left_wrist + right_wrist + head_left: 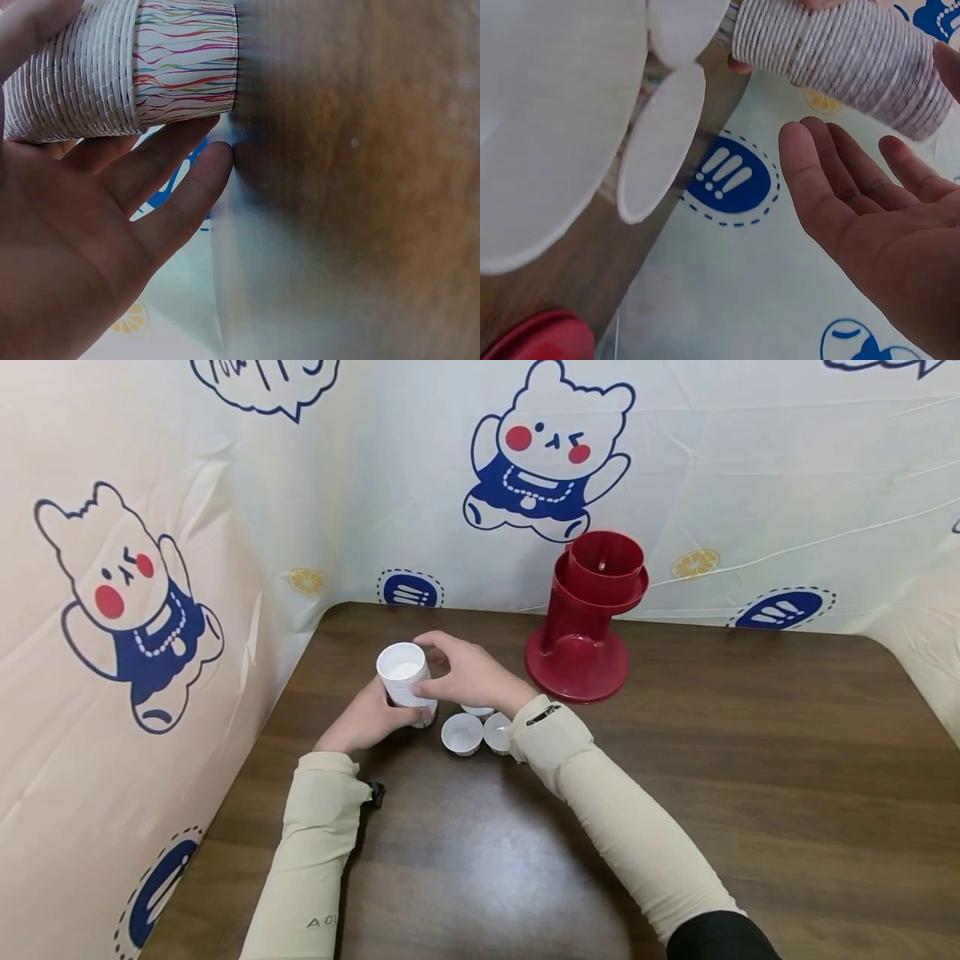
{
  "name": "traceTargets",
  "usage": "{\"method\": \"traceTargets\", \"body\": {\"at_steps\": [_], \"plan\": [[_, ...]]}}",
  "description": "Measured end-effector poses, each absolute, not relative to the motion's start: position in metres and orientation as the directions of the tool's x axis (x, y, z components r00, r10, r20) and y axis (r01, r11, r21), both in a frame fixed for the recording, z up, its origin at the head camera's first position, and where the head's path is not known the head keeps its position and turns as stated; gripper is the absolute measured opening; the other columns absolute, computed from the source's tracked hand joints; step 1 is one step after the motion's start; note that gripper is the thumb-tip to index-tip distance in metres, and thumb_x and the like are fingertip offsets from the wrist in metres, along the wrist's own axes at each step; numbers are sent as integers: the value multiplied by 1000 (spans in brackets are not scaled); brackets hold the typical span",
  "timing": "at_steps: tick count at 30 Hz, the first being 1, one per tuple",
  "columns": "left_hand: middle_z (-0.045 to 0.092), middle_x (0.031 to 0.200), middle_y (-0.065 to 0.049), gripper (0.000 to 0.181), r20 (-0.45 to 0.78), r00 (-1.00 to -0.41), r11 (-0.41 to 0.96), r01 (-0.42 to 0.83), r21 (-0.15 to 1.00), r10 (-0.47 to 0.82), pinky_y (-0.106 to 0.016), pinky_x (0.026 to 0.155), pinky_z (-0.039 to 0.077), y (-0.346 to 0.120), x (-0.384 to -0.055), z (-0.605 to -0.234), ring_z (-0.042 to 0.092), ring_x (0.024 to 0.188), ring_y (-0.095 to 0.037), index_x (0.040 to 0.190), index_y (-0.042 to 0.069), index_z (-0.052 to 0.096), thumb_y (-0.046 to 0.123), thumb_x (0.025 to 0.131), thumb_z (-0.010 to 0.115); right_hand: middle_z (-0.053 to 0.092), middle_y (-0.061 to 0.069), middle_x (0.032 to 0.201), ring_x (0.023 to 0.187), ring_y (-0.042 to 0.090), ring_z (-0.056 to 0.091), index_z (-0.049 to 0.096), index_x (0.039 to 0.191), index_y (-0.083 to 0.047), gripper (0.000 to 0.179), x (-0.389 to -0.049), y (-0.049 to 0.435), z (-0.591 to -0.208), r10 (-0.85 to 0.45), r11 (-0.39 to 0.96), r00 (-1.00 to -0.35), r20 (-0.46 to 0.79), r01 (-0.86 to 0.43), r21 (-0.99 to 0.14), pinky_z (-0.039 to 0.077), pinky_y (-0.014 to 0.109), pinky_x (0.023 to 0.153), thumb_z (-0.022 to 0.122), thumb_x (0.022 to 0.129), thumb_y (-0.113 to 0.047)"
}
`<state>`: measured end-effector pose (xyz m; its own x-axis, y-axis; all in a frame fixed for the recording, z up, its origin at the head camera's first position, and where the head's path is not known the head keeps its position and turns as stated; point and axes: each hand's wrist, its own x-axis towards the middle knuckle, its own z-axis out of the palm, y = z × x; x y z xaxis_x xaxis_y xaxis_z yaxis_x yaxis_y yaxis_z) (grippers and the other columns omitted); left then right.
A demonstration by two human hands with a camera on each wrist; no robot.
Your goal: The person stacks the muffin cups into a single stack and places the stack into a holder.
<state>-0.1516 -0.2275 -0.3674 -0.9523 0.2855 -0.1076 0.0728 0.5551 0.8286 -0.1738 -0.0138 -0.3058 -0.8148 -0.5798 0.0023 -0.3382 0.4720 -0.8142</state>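
A tall nested stack of white paper cups (405, 673) stands upright near the table's left side, its lowest cup printed with coloured wavy lines in the left wrist view. My left hand (369, 718) grips the stack low down, the thumb across its front. Around the stack's upper end is my right hand (474, 673), thumb in front and fingers behind. In the right wrist view its fingers (806, 169) are loosely bent, with a gap to the stack; thumb contact is unclear. Beside the stack, separate paper cups (462, 735) sit mouth up, partly hidden by the right forearm.
A red plastic stand (577, 652) with a round base and a cylindrical holder on top is at the table's back, right of the hands. The brown wooden table (750, 760) meets a printed cloth backdrop (405, 485) at the back and left.
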Motion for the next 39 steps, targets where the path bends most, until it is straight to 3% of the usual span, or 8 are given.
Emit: {"method": "traceTargets", "body": {"at_steps": [6,12,16,24,32,39], "plan": [[55,132,-21,79,-126,-954,570,54,820,272,-54,106,38,-227,-151,-366,53,119,-36,144,0,37,21,84,83,59,10,137,123,26,58,48,146,-17,65,-170,7,-303,-546,451,-837,-33,-261,-853,51,39,95,78,89,-25],[54,134,-19,80,-161,-956,577,11,817,246,-54,106,38,-226,-149,-364,53,120,-36,144,4,36,23,83,84,63,4,127,105,18,65,49,145,-20,63,-160,31,-304,-513,429,-858,-7,-250,-868,55,35,83,78,90,-24],[54,134,-20,79,-159,-956,571,10,821,246,-54,106,38,-225,-149,-365,53,120,-37,143,3,37,22,83,84,65,4,121,97,16,65,53,142,-17,57,-152,47,-308,-494,437,-869,25,-272,-858,55,35,82,77,90,-24],[54,134,-22,77,-150,-957,587,24,809,246,-54,106,38,-225,-149,-366,53,121,-38,142,1,38,21,83,83,67,11,122,111,25,63,65,126,-7,41,-135,79,-325,-462,535,-887,12,-290,-793,49,41,94,76,90,-21],[54,135,-22,79,-157,-959,598,15,801,235,-55,107,37,-225,-150,-366,52,121,-38,143,1,38,23,83,84,61,15,133,123,30,58,54,138,0,63,-124,94,-348,-489,620,-871,-52,-305,-723,46,45,101,80,86,-24],[53,136,-22,81,-166,-958,601,8,799,233,-56,108,36,-226,-150,-366,51,123,-39,144,2,36,24,83,84,59,13,136,127,26,54,51,142,-1,71,-118,90,-361,-514,674,-853,-86,-340,-656,41,42,107,83,83,-25]]}}
